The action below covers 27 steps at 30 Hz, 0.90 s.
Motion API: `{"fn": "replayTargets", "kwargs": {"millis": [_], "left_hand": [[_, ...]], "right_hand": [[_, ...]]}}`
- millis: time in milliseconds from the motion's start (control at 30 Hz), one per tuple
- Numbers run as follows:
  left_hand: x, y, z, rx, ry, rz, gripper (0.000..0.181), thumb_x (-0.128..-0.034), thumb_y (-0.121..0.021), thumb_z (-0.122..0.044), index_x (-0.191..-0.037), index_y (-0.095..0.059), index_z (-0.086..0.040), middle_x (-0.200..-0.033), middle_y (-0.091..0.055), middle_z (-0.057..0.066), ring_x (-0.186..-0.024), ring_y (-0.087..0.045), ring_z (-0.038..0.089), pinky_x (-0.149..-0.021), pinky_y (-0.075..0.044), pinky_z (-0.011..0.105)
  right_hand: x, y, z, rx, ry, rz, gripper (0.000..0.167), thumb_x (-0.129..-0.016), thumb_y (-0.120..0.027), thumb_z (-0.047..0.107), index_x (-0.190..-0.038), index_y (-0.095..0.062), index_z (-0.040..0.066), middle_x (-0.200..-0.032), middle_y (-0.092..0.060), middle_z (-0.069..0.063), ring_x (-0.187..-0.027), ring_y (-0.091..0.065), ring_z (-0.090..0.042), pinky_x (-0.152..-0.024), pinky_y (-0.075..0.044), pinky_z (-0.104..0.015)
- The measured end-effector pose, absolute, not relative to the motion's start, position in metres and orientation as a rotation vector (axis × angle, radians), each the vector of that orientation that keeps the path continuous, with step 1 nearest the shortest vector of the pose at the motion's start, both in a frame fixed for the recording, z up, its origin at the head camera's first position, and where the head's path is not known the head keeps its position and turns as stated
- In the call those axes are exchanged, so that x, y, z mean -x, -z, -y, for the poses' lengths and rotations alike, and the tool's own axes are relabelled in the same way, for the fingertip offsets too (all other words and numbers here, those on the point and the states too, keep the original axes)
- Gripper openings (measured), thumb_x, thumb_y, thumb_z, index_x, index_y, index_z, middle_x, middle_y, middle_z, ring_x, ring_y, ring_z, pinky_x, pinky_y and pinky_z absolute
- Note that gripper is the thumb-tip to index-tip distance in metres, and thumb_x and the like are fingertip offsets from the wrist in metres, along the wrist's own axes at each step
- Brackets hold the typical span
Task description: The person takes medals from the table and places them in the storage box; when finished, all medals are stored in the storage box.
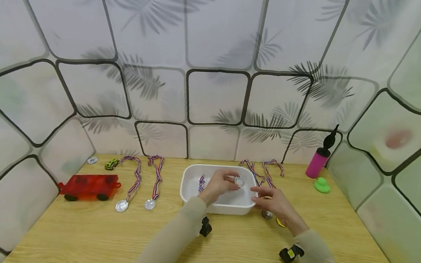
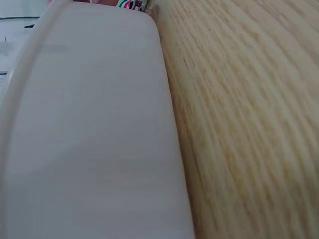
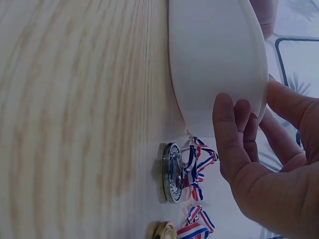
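Over the white basin [image 1: 198, 207], my left hand [image 1: 218, 185] pinches a silver medal [image 1: 239, 182] between thumb and fingers. A striped ribbon [image 1: 201, 183] shows inside the basin at its left. My right hand [image 1: 273, 201] is at the basin's right end, fingers loosely bent and apart, holding nothing. In the right wrist view that hand [image 3: 269, 159] is beside the basin wall [image 3: 214, 59]; whether it touches cannot be told. A dark silver medal [image 3: 173, 173] and a gold one [image 3: 164, 230] with ribbons lie near it. The left wrist view shows the basin's side [image 2: 94, 124], not the hand.
Left on the table [image 1: 94, 238] are two silver medals [image 1: 121, 206] [image 1: 150, 204] with ribbons, a red toy vehicle [image 1: 89, 186], a small green car [image 1: 111, 164] and a round tag [image 1: 92, 160]. At the right stand a pink pump [image 1: 317, 162] and a green duck [image 1: 322, 185].
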<state>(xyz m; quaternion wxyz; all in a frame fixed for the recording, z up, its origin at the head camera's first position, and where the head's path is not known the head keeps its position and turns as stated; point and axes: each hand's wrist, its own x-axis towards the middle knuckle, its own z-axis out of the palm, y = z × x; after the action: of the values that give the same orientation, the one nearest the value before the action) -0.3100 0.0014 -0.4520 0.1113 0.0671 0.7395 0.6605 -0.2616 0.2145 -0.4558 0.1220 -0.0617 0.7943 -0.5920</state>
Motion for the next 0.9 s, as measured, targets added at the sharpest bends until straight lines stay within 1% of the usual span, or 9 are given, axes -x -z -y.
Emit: {"fn": "replayTargets", "kwargs": {"millis": [133, 167, 233, 367, 400, 500, 633, 800, 900], "left_hand": [[0.31, 0.454, -0.003, -0.199, -1.922, -2.146, 0.046, -0.0769, -0.067, 0.019, -0.12, -0.065, 0.004, -0.097, -0.067, 0.02, -0.082, -0.064, 0.018, -0.077, -0.059, 0.029], [0.309, 0.451, -0.003, -0.199, -1.912, -2.14, 0.045, -0.078, -0.065, 0.019, -0.121, -0.064, 0.006, -0.098, -0.066, 0.022, -0.082, -0.064, 0.019, -0.079, -0.059, 0.031], [0.308, 0.451, -0.004, -0.195, -1.902, -2.116, 0.044, -0.0799, -0.062, 0.02, -0.122, -0.062, 0.007, -0.1, -0.065, 0.025, -0.083, -0.067, 0.028, -0.08, -0.06, 0.036], [0.307, 0.453, -0.005, -0.205, -1.875, -2.112, 0.042, -0.0801, -0.06, 0.02, -0.12, -0.062, 0.009, -0.094, -0.065, 0.025, -0.083, -0.07, 0.036, -0.076, -0.06, 0.04], [0.308, 0.457, -0.005, -0.211, -1.871, -2.117, 0.041, -0.0791, -0.061, 0.02, -0.118, -0.064, 0.008, -0.09, -0.065, 0.022, -0.08, -0.071, 0.035, -0.073, -0.061, 0.039], [0.309, 0.462, -0.003, -0.238, -1.851, -2.163, 0.038, -0.0749, -0.062, 0.021, -0.11, -0.066, 0.008, -0.078, -0.063, 0.015, -0.068, -0.07, 0.026, -0.063, -0.06, 0.033], [0.308, 0.465, -0.001, -0.223, -1.8, -2.212, 0.037, -0.0727, -0.062, 0.021, -0.107, -0.067, 0.007, -0.075, -0.065, 0.016, -0.062, -0.069, 0.022, -0.059, -0.059, 0.031], [0.305, 0.463, -0.003, -0.193, -1.717, -2.301, 0.038, -0.0732, -0.062, 0.02, -0.108, -0.067, 0.007, -0.075, -0.068, 0.022, -0.056, -0.064, 0.017, -0.057, -0.057, 0.027], [0.303, 0.462, -0.005, -0.212, -1.67, -2.357, 0.035, -0.0745, -0.064, 0.018, -0.107, -0.068, 0.007, -0.072, -0.066, 0.019, -0.054, -0.062, 0.015, -0.055, -0.057, 0.027]], "right_hand": [[0.262, 0.457, -0.214, 0.178, 1.739, -2.312, 0.047, -0.092, -0.069, 0.012, -0.133, -0.055, -0.006, -0.104, -0.058, -0.012, -0.09, -0.061, -0.016, -0.083, -0.059, -0.037], [0.262, 0.457, -0.214, 0.179, 1.741, -2.309, 0.047, -0.092, -0.069, 0.012, -0.133, -0.055, -0.006, -0.104, -0.058, -0.012, -0.09, -0.061, -0.016, -0.083, -0.059, -0.037], [0.261, 0.456, -0.213, 0.178, 1.746, -2.307, 0.047, -0.092, -0.069, 0.012, -0.133, -0.055, -0.006, -0.104, -0.058, -0.012, -0.09, -0.061, -0.016, -0.083, -0.059, -0.037], [0.26, 0.455, -0.213, 0.182, 1.756, -2.304, 0.047, -0.092, -0.068, 0.011, -0.133, -0.055, -0.007, -0.102, -0.058, -0.011, -0.089, -0.061, -0.015, -0.083, -0.059, -0.038], [0.26, 0.455, -0.213, 0.179, 1.765, -2.299, 0.046, -0.092, -0.069, 0.01, -0.133, -0.055, -0.007, -0.101, -0.057, -0.01, -0.089, -0.061, -0.015, -0.083, -0.059, -0.038], [0.26, 0.457, -0.213, 0.169, 1.782, -2.286, 0.046, -0.091, -0.069, 0.008, -0.132, -0.056, -0.008, -0.098, -0.056, -0.009, -0.087, -0.062, -0.014, -0.084, -0.058, -0.04], [0.26, 0.457, -0.212, 0.148, 1.778, -2.289, 0.045, -0.091, -0.069, 0.008, -0.131, -0.057, -0.007, -0.097, -0.054, -0.008, -0.088, -0.061, -0.014, -0.085, -0.058, -0.04], [0.261, 0.457, -0.212, 0.146, 1.772, -2.295, 0.045, -0.091, -0.068, 0.008, -0.132, -0.056, -0.007, -0.098, -0.055, -0.009, -0.088, -0.061, -0.014, -0.084, -0.058, -0.039], [0.261, 0.457, -0.213, 0.15, 1.773, -2.304, 0.044, -0.091, -0.068, 0.008, -0.131, -0.056, -0.007, -0.098, -0.056, -0.009, -0.088, -0.062, -0.015, -0.084, -0.059, -0.039]]}}
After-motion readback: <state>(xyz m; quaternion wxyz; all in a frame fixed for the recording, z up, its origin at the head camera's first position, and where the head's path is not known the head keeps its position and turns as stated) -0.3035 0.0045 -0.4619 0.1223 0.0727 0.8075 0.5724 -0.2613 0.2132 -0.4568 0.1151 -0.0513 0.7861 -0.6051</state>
